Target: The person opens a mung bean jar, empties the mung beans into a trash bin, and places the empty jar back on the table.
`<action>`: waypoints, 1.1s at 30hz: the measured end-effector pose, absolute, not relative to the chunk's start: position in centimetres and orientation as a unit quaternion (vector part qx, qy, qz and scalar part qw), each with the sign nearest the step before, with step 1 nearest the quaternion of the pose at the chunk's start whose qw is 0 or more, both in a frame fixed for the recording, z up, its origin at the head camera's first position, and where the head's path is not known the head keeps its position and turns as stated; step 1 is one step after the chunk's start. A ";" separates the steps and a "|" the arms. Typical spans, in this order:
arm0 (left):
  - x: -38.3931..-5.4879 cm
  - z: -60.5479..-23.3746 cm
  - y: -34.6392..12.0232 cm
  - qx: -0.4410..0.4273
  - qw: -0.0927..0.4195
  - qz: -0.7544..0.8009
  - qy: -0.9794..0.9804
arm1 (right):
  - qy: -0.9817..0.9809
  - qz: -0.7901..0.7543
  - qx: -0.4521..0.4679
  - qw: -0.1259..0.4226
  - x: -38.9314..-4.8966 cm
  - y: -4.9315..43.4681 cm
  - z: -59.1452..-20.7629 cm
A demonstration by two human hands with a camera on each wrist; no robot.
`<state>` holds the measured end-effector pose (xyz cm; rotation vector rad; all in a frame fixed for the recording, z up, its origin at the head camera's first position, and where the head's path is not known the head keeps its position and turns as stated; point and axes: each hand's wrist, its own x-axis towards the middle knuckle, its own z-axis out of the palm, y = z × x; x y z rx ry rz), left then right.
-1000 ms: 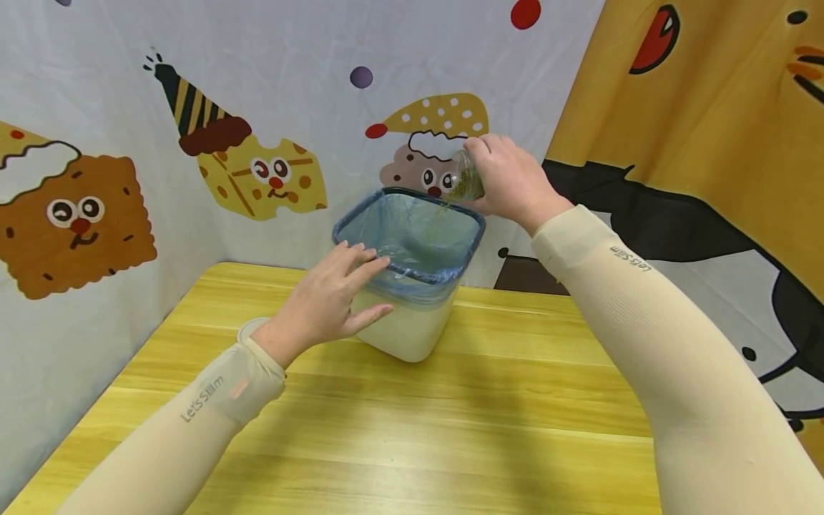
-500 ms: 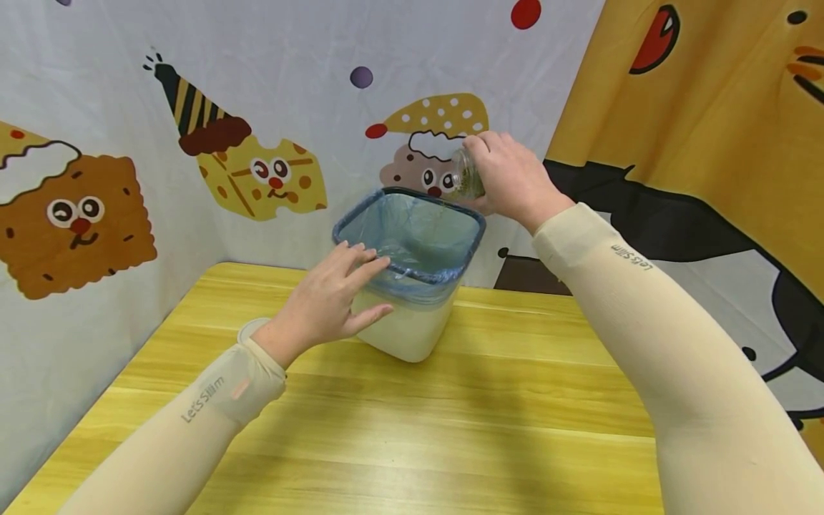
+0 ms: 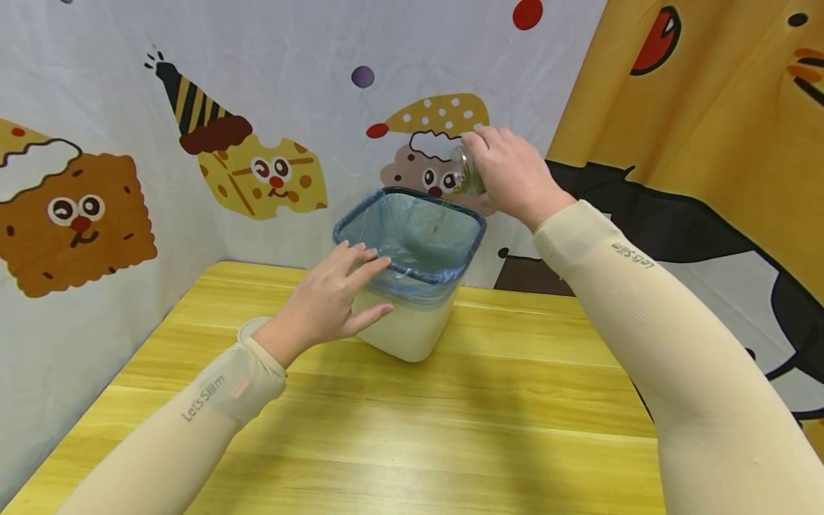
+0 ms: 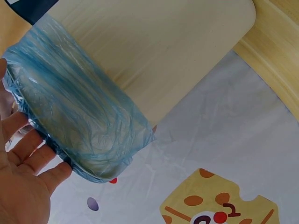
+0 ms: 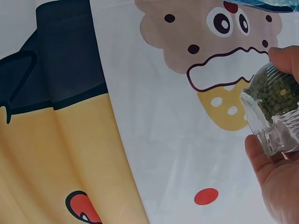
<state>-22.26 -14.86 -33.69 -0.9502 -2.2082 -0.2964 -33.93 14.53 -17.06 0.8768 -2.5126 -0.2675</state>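
Up at the back, my right hand (image 3: 515, 175) grips a clear jar (image 3: 468, 172) tipped on its side, its mouth facing left over the far right corner of the bin. Small green bean-like grains (image 5: 280, 95) lie inside the jar in the right wrist view, and a thin stream of them falls into the bin. The cream bin (image 3: 405, 330) stands tilted on the table, lined with a blue plastic bag (image 3: 412, 287) folded over its rim. My left hand (image 3: 325, 297) rests its outstretched fingers on the near left rim; in the left wrist view the fingertips (image 4: 60, 172) touch the bag's edge.
A round whitish lid-like disc (image 3: 251, 327) lies on the wooden table (image 3: 412, 436), partly behind my left wrist. A white cloth with cartoon prints (image 3: 270, 179) hangs behind the table, and a yellow printed cloth (image 3: 727, 136) hangs at the right.
Grains keep falling from the jar, and fewer show inside it than a second ago. My right hand has risen slightly with the jar; my left hand stays in place.
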 end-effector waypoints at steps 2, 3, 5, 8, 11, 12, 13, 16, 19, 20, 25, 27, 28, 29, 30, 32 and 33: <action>-22.3 -33.7 -14.9 -0.368 0.354 -0.115 -0.852 | -0.912 -0.103 0.321 0.235 -33.9 14.4 -17.0; -22.3 -33.7 -14.9 -0.369 0.354 -0.115 -0.852 | -0.910 -0.106 0.322 0.237 -33.9 14.4 -17.0; -22.4 -33.7 -14.9 -0.369 0.355 -0.114 -0.851 | -0.906 -0.112 0.327 0.244 -33.8 14.4 -17.0; -22.4 -33.8 -14.9 -0.369 0.356 -0.115 -0.851 | -0.899 -0.120 0.335 0.256 -33.8 14.3 -17.0; -22.4 -33.7 -14.9 -0.370 0.357 -0.116 -0.850 | -0.891 -0.129 0.343 0.267 -33.8 14.2 -17.0; -22.4 -33.7 -14.9 -0.370 0.358 -0.116 -0.849 | -0.889 -0.132 0.345 0.269 -33.8 14.2 -17.0; -22.4 -33.7 -14.9 -0.371 0.358 -0.116 -0.849 | -0.887 -0.135 0.347 0.272 -33.8 14.2 -17.0; -22.4 -33.7 -14.9 -0.371 0.358 -0.117 -0.849 | -0.885 -0.141 0.349 0.274 -33.8 14.2 -17.0; -22.4 -33.8 -14.9 -0.372 0.358 -0.118 -0.848 | -0.882 -0.144 0.352 0.277 -33.7 14.2 -17.0; -22.4 -33.8 -14.9 -0.371 0.358 -0.118 -0.849 | -0.881 -0.146 0.353 0.278 -33.7 14.2 -17.0; -22.4 -33.8 -14.9 -0.370 0.357 -0.117 -0.850 | -0.874 -0.150 0.362 0.287 -33.7 14.2 -17.0; -22.4 -33.8 -14.9 -0.369 0.356 -0.118 -0.850 | -0.868 -0.153 0.369 0.294 -33.8 14.2 -17.0; -22.4 -33.8 -14.9 -0.369 0.356 -0.118 -0.851 | -0.863 -0.154 0.374 0.301 -33.8 14.2 -17.0; -22.4 -33.8 -14.9 -0.369 0.356 -0.118 -0.851 | -0.858 -0.157 0.380 0.308 -33.8 14.2 -17.0; -22.4 -33.8 -14.9 -0.369 0.356 -0.118 -0.851 | -0.852 -0.161 0.386 0.316 -33.8 14.2 -17.0; -22.4 -33.8 -14.9 -0.369 0.356 -0.118 -0.850 | -0.841 -0.176 0.393 0.329 -33.9 14.1 -17.1; -22.4 -33.8 -14.9 -0.369 0.357 -0.118 -0.850 | -0.835 -0.185 0.395 0.335 -33.9 14.1 -17.1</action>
